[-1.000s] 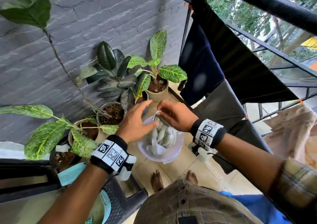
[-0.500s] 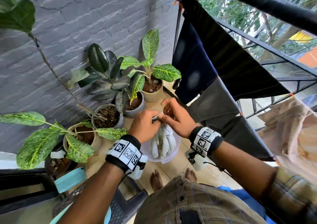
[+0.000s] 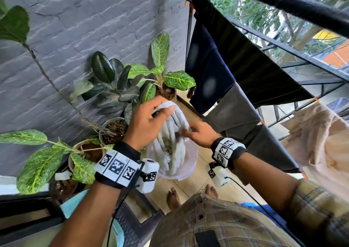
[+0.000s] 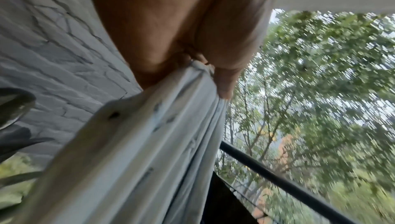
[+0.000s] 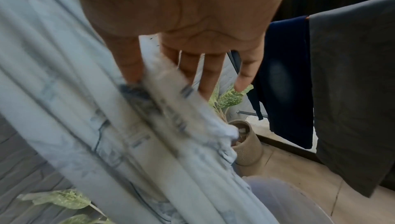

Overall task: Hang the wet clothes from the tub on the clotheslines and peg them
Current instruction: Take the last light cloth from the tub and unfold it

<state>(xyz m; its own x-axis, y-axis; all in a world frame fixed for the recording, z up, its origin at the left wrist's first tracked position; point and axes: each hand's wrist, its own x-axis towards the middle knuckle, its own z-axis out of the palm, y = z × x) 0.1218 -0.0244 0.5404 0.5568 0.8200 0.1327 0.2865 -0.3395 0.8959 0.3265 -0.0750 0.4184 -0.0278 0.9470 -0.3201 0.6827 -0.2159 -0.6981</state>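
Observation:
A wet white cloth with grey print [image 3: 172, 142] hangs twisted from my hands into the pale translucent tub [image 3: 190, 163] on the floor. My left hand [image 3: 149, 122] grips its bunched top end, lifted above the tub; the left wrist view shows the cloth [image 4: 138, 151] trailing down from the fist [image 4: 192, 55]. My right hand [image 3: 198, 135] is lower on the cloth's right side; in the right wrist view thumb and forefinger pinch a fold of the cloth [image 5: 158, 82] while the other fingers stay straight. Clotheslines [image 3: 283, 44] run along the right with dark clothes [image 3: 251, 67] hanging.
Several potted plants [image 3: 132, 88] crowd the grey brick wall to the left of the tub. A navy garment [image 3: 205, 76], grey cloth [image 3: 238, 110] and a beige cloth [image 3: 321, 139] hang on the right by the railing. My bare feet [image 3: 173, 197] stand on tiles behind the tub.
My left hand has risen from the tub, pulling the white cloth up with it. My right hand has slid down the cloth's side to a lower fold.

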